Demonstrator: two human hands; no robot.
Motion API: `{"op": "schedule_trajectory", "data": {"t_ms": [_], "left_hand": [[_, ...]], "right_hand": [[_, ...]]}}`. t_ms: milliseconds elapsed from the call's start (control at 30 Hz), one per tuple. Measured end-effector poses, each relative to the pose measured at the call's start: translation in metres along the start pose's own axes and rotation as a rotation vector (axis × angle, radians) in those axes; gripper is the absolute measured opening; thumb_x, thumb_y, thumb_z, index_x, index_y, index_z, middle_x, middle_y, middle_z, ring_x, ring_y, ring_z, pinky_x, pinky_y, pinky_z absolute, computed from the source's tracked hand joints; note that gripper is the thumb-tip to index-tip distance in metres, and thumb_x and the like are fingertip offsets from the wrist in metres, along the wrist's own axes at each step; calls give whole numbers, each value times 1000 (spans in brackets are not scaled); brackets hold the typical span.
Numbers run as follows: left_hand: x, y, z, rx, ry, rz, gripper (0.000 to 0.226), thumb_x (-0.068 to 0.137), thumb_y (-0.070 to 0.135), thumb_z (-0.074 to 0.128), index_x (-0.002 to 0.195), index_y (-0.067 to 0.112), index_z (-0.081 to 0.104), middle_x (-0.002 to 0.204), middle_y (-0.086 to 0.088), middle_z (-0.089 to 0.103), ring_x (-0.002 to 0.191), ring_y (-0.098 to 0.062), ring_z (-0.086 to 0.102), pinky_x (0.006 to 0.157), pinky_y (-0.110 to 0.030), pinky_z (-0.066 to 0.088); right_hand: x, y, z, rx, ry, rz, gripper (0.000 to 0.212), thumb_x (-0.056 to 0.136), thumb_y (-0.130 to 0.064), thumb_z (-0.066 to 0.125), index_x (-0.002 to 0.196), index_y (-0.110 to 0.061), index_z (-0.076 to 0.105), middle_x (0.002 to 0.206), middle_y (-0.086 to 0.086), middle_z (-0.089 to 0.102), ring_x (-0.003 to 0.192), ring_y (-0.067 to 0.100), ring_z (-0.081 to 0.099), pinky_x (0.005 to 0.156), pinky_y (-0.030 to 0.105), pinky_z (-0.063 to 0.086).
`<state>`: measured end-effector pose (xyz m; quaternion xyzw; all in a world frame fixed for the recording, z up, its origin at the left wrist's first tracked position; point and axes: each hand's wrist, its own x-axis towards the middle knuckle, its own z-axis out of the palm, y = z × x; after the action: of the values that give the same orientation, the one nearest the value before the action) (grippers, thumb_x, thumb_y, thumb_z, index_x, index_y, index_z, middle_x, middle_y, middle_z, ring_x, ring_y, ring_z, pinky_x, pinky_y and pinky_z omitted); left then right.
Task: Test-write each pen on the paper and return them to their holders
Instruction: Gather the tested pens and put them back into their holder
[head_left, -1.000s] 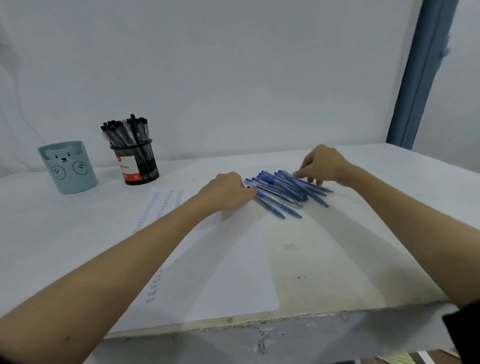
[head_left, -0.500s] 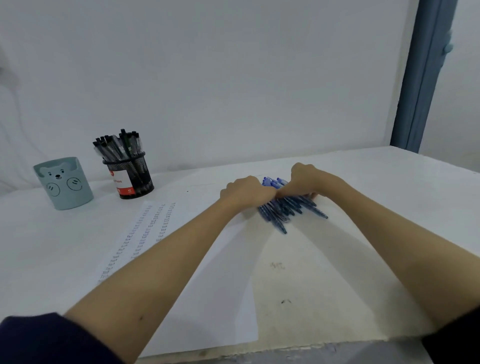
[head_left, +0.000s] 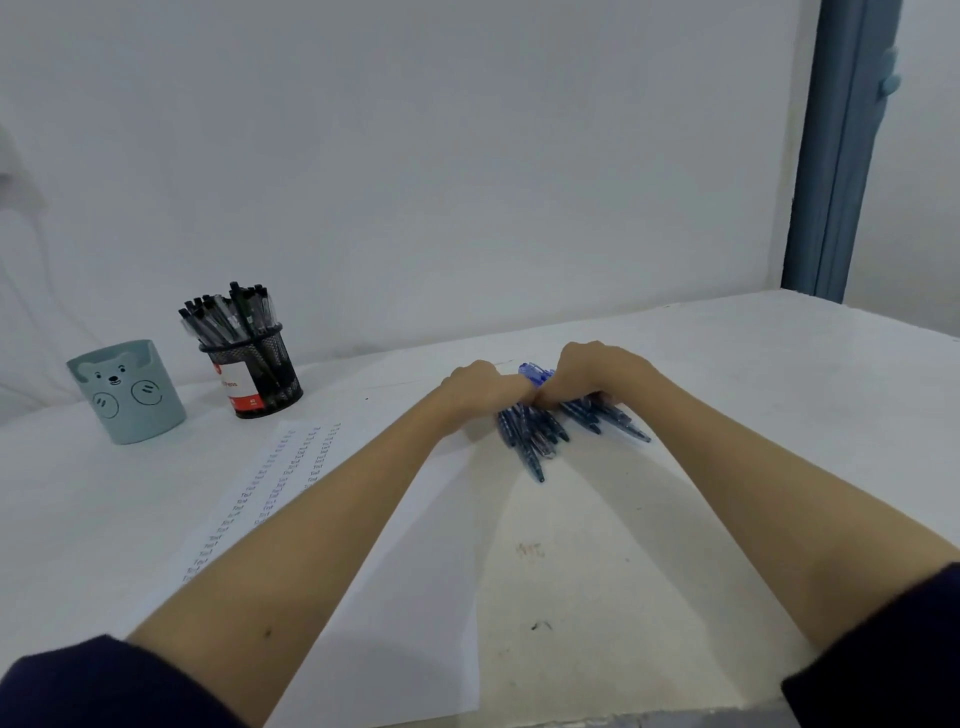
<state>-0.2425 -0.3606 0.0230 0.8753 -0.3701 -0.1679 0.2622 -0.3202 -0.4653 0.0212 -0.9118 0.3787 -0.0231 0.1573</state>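
Several blue pens (head_left: 540, 436) lie bunched on the white table, tips fanning toward me. My left hand (head_left: 480, 387) and my right hand (head_left: 592, 371) meet over the bunch, fingers curled around the pens from each side; the pens' middle is hidden under them. A sheet of white paper (head_left: 395, 597) with columns of small pen marks lies under my left forearm. A black mesh holder (head_left: 257, 371) full of black pens stands at the back left. Beside it is a pale teal bear-faced cup (head_left: 127, 395).
The white table (head_left: 727, 415) meets a white wall at the back. A blue-grey door frame (head_left: 836, 156) rises at the right. The table's front edge runs along the bottom of the view, with stains near the paper's right side.
My hands came together from either side of the spread pens and gathered them into a tight bunch. The view has tilted slightly lower.
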Motion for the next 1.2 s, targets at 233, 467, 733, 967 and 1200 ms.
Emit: {"op": "schedule_trajectory", "data": {"t_ms": [233,467,733,967,1200], "left_hand": [[6,-2,-5,27,-67,23,18,85,26,56,86,10,48,84,0,40,71,-11,38,58,-24,29],[10,5,7,15,-106,39,53,75,43,68,118,14,56,120,-3,50,99,-17,45,61,-22,34],[14,21,24,-17,-62,17,62,64,48,66,113,13,54,130,-15,48,119,-25,47,76,-31,43],[15,38,35,6,-51,15,66,61,54,61,108,9,54,133,-17,43,125,-29,43,86,-32,42],[23,46,38,163,10,80,24,81,20,56,69,13,36,76,-3,41,86,-23,41,55,-25,29]], "right_hand": [[-4,4,-9,-13,-28,-28,30,82,-23,62,66,-10,40,62,4,45,51,18,43,49,23,36],[-3,15,-12,48,-40,-73,29,85,-16,62,67,-9,40,66,5,46,66,24,48,50,25,38],[-6,22,-15,193,-41,-61,26,91,-9,43,66,-8,37,62,8,42,52,19,38,49,25,31],[-7,35,-23,586,-21,25,10,90,1,35,84,-3,43,66,20,57,52,28,57,55,32,46],[-6,48,-21,863,138,59,21,94,-18,51,80,-3,49,59,6,38,47,15,30,45,23,26]]}}
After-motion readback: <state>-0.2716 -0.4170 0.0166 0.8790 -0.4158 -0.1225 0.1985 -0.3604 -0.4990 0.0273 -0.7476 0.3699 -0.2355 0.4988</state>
